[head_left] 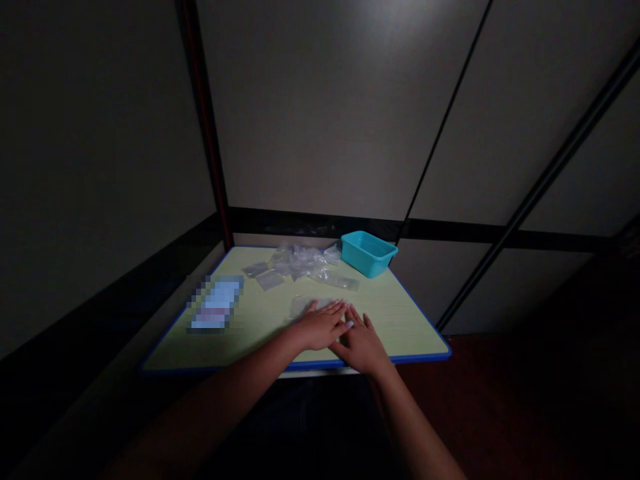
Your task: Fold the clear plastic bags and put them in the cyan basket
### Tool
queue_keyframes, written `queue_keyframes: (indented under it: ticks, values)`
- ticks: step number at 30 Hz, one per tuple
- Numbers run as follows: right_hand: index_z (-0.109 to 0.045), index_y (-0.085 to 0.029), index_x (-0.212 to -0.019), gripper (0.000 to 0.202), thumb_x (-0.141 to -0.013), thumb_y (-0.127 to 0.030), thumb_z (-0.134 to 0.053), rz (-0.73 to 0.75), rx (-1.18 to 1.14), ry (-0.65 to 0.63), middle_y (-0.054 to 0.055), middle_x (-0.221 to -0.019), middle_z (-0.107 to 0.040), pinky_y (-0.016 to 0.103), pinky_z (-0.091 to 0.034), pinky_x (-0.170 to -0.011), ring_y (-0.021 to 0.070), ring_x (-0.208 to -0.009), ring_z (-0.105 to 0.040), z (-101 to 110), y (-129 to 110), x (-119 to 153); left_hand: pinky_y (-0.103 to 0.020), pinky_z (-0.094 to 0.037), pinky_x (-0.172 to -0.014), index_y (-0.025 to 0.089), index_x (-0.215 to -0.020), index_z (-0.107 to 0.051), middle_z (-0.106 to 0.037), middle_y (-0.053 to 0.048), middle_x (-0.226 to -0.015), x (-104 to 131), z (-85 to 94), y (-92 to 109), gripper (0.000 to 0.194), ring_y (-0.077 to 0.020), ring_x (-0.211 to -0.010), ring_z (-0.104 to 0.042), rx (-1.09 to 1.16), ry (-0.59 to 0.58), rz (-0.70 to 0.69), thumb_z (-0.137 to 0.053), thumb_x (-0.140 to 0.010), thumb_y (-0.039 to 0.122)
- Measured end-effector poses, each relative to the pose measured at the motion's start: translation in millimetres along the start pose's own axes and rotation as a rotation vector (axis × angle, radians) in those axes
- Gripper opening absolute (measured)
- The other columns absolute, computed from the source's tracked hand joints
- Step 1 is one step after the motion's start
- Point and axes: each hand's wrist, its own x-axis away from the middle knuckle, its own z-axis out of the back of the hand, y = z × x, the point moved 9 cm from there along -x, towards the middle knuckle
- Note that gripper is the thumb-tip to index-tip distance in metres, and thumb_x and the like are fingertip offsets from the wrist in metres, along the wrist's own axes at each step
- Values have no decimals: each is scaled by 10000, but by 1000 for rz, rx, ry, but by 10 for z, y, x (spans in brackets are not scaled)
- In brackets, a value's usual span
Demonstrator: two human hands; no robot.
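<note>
A clear plastic bag (302,305) lies flat on the table near its front edge. My left hand (323,325) rests palm down over the bag, fingers stretched toward the right, and covers much of it. Beside it, my right hand (361,340) is also palm down with its fingers apart, at the bag's right end. The fingertips of both hands meet or overlap there, and what lies beneath them is hidden. Farther back is a loose pile of clear plastic bags (300,259), with some flat ones at its front and left.
The small yellowish table (400,320) has a blue edge. A turquoise plastic basin (367,255) stands at its back right corner. At the left lies a blurred-out, pale rectangular object (217,303). Panelled walls (320,120) rise close behind and to the left.
</note>
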Motion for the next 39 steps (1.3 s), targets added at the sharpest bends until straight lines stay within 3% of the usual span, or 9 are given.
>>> queue_keyframes:
  ticks: [5,15,22,30,39]
  values:
    - [-212,-173,-1457,721,-866,-547,-389,7,11,0,125,-1521,-137,494,-65,-1094,261,-1404,-59,2,-5,2,-552,-63,-1086,248,-1467,-90,-86,-40,-1534,-75,-60,-44,588,-195,-1406,-111,55,-54,-19,-87,-945,517]
    - [-407,-176,-1372,722,-853,-668,-303,20,9,32,177,-1513,-144,503,-65,-1086,261,-1405,-52,2,-3,17,-525,-77,-1095,248,-1467,-88,-86,-32,-1534,-106,-57,-238,582,-176,-1409,-79,-4,-52,-21,-118,-947,507]
    - [-366,-202,-1394,708,-856,-660,-320,9,15,26,176,-1515,-135,508,-63,-1083,266,-1404,-49,-4,7,14,-540,-107,-1091,198,-1470,-92,-84,-49,-1533,-106,-80,-370,609,-192,-1408,-89,-71,3,61,-130,-943,501]
    - [-254,-204,-1449,781,-844,-699,-257,10,8,26,180,-1513,-127,519,-78,-1081,296,-1399,-60,10,4,14,-536,-130,-1088,248,-1466,-121,-68,-24,-1537,-52,-50,-548,543,-190,-1410,-72,-115,0,124,-152,-950,414]
    - [-247,-209,-1451,793,-837,-711,-250,-1,16,16,178,-1514,-116,521,-74,-1081,292,-1400,-49,-4,13,8,-537,-119,-1088,224,-1469,-106,-58,-47,-1534,104,10,-771,598,-192,-1410,-70,-123,-1,216,-204,-935,475]
